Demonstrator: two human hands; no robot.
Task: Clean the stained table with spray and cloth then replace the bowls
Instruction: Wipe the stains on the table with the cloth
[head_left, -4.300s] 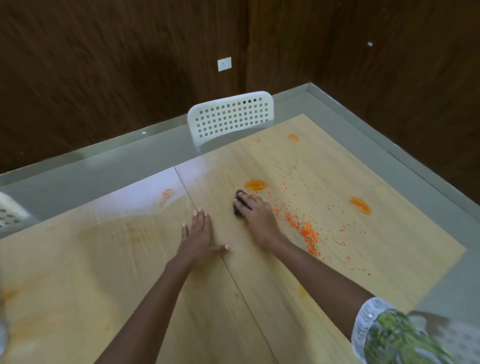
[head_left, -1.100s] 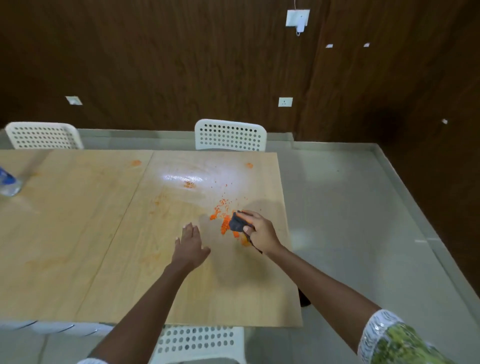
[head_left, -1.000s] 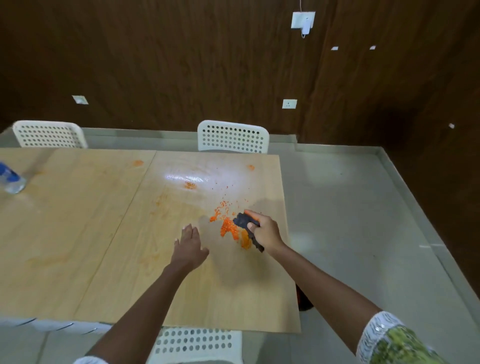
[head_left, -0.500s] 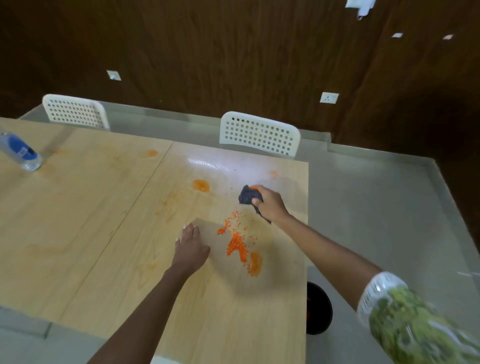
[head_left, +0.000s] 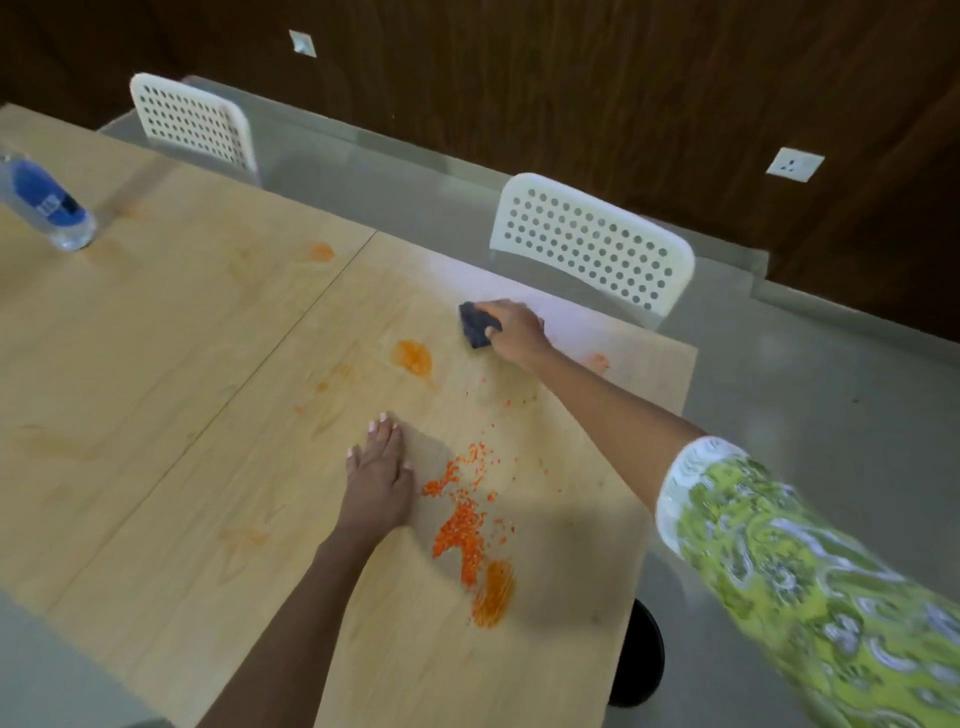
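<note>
Head view: the wiping step is in progress. The right hand (head_left: 514, 330) is gripping the dark cloth (head_left: 477, 325) and pressing it on the table (head_left: 156, 364), arm fully extended. Orange crumbs (head_left: 465, 519) are lying just right of the flat, open left hand (head_left: 378, 478). The next stroke probably needs to sweep them nearward. No bowls are showing.

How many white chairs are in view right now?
2: one chair behind the table's far edge near the right hand; another chair far left. Others may be hidden.
</note>
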